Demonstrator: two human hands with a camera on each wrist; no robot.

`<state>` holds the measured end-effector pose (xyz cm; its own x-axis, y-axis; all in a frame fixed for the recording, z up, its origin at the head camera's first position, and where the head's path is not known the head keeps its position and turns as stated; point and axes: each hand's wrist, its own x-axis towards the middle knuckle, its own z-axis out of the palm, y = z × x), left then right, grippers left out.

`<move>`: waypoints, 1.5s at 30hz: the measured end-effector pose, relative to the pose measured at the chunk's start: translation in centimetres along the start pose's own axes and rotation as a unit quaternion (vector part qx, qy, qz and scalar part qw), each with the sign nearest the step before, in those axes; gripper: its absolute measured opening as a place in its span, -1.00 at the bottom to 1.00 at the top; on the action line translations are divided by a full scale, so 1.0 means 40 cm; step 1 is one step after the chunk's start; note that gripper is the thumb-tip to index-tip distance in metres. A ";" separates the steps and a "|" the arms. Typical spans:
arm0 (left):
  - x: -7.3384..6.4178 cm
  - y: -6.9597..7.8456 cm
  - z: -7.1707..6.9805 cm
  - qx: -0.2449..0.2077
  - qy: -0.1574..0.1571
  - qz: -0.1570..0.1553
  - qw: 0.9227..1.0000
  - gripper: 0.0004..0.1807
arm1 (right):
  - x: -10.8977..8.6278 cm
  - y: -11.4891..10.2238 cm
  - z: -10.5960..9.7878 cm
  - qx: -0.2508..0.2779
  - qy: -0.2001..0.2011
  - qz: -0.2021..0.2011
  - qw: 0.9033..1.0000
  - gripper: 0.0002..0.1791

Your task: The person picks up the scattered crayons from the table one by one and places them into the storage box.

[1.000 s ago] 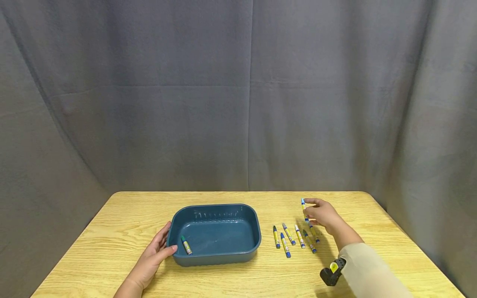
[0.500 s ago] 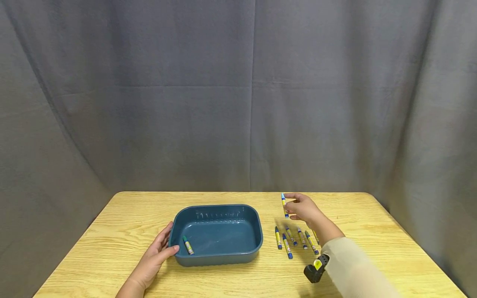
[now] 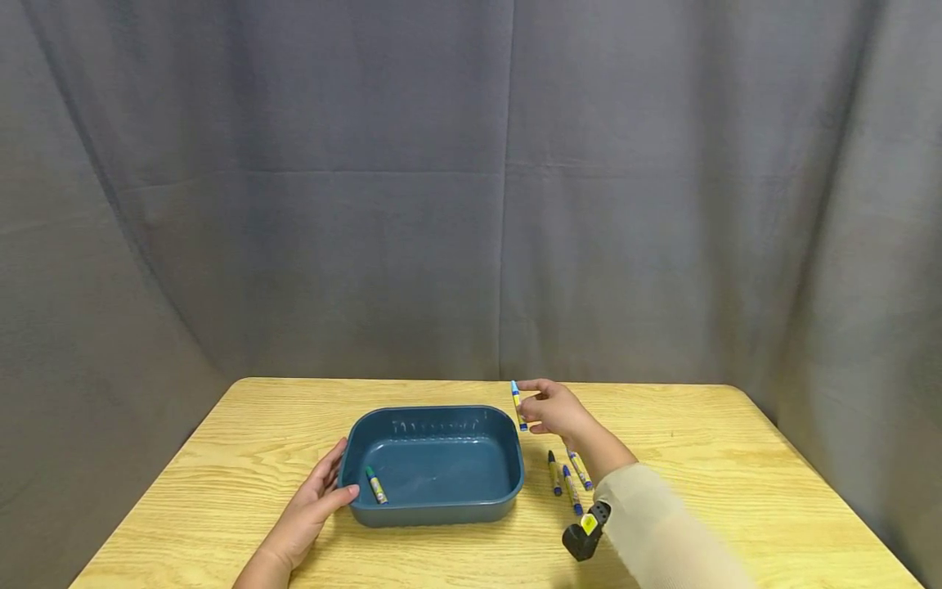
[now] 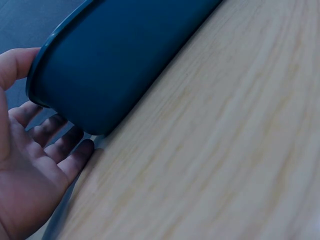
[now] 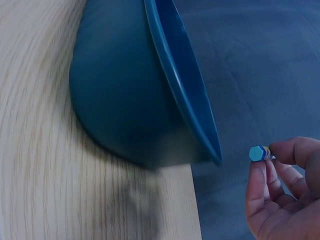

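Note:
The dark teal plastic tray point(image 3: 434, 514) stands on the table, left of centre. At its left end my left hand point(image 3: 303, 514) holds it, thumb over the rim and fingers against the outer wall, as the left wrist view also shows. My right hand point(image 3: 565, 415) pinches a light-blue crayon point(image 3: 518, 406) between thumb and fingers, close to the tray's back right corner. In the right wrist view that crayon's point(image 5: 257, 153) six-sided pale end faces the camera. One green crayon point(image 3: 377, 486) lies inside the tray, near its left end.
Right of the tray, a dark-tipped crayon point(image 3: 554, 473), a blue crayon point(image 3: 572, 491) and a third crayon point(image 3: 580, 470) lie on the wooden table point(image 3: 743, 483). My right forearm hides the area beyond them. A grey curtain point(image 3: 441, 204) hangs behind the table.
My right hand has moved left with the light-blue crayon, from over the loose crayons to beside the tray's rim. The left hand has kept its hold on the tray.

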<state>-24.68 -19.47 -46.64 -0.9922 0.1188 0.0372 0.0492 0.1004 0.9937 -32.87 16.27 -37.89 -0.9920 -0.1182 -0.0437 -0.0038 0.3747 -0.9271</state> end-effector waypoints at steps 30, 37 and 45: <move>0.006 0.002 0.012 0.007 0.008 -0.012 1.000 -0.16 | 0.008 -0.053 0.266 0.023 -0.120 0.000 0.993 -0.51; 0.005 0.003 0.012 0.010 0.011 -0.012 1.000 -0.17 | -0.002 -0.052 0.319 0.016 -0.135 -0.007 0.991 -0.51; 0.003 0.006 0.014 0.001 0.008 -0.006 1.000 -0.16 | -0.012 -0.053 0.372 0.008 -0.143 0.008 0.990 -0.52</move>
<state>-24.72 -18.88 -46.46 -0.9944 0.1022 0.0264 0.0370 0.1029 0.9940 -30.51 1.85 -41.43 -0.9161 -0.3679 -0.1594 0.0157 0.3642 -0.9312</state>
